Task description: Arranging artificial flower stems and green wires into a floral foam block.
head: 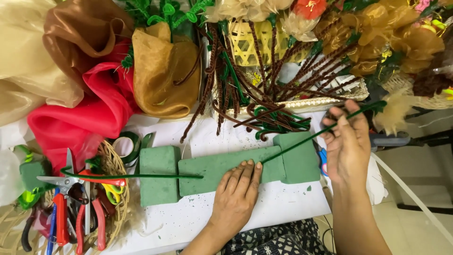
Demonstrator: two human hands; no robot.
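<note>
White tabletop (283, 203), cluttered along its far edge with fabric (94, 71), brown stems (264, 89) and baskets (250, 42), carries green foam blocks (212, 172) at centre. Left hand (238, 193) lies flat and open on the middle block, steadying it; right hand (347, 141) pinches a green stem (306, 137) whose low end meets the foam, near the right edge. Judged light and bendable, the stem is best gripped close to the foam, which looks crumbly; tools (75, 203) crowd the left corner, and a second stem (141, 176) lies across the blocks.
</note>
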